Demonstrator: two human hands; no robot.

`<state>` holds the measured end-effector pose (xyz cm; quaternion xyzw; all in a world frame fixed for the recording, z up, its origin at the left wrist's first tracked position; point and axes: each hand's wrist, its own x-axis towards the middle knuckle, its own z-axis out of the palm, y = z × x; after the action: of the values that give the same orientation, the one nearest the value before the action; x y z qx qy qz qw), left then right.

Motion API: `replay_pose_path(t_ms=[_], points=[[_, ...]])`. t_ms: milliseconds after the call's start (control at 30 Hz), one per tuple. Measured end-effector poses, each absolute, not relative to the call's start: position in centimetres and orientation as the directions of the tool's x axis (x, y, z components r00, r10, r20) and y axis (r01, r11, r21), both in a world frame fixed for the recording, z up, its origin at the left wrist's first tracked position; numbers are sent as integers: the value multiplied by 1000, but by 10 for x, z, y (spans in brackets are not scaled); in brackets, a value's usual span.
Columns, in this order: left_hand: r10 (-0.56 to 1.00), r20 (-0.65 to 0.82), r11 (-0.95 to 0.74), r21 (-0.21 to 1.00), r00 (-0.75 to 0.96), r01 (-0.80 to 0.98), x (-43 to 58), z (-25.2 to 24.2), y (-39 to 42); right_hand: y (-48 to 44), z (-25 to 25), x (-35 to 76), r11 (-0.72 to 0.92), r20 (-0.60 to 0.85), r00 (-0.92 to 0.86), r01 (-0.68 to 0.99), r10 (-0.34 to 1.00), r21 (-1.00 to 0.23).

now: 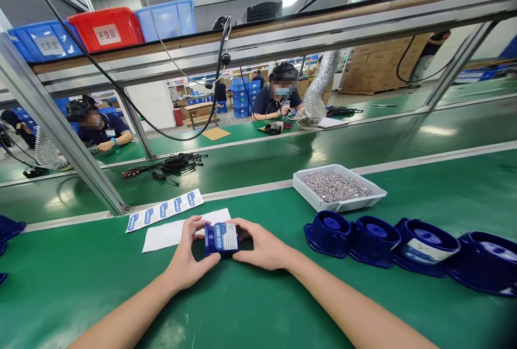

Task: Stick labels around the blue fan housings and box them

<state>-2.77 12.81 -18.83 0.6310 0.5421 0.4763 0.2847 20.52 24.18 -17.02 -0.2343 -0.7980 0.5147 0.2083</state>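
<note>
Between my two hands is a dark blue plastic housing with a blue and white label facing me. My left hand grips its left flange, thumb below and fingers behind. On the opposite end, my right hand closes its thumb and fingers round the housing's right side. Just behind lies a white backing sheet, and past it a strip of blue and white labels. The housing's far side is hidden.
Several round blue housings stand in a row at the right. A white tray of small metal parts sits behind them. A metal post rises at left. Black cables lie beyond the bench edge. Co-workers sit across the line.
</note>
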Motion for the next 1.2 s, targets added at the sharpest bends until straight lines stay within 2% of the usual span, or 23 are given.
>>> replay_pose_path(t_ms=[100, 233, 433, 633, 867, 1200], points=[[944, 330, -284, 783, 18, 553, -27, -186, 125, 241, -170, 204, 375, 92, -817, 158, 569, -914], [927, 368, -329, 721, 66, 610, -24, -184, 120, 235, -170, 200, 373, 95, -799, 168, 594, -912], [966, 251, -231, 763, 53, 603, -22, -172, 118, 227, -174, 196, 377, 130, -786, 138, 604, -916], [961, 275, -222, 800, -11, 558, -19, -169, 117, 229, -182, 191, 301, 140, -785, 62, 604, -952], [969, 237, -173, 846, -64, 505, -16, -167, 113, 229, -184, 187, 171, 109, -786, -5, 608, -985], [969, 240, -181, 862, -66, 474, -15, -166, 115, 232, -184, 187, 133, 101, -791, -25, 603, -991]])
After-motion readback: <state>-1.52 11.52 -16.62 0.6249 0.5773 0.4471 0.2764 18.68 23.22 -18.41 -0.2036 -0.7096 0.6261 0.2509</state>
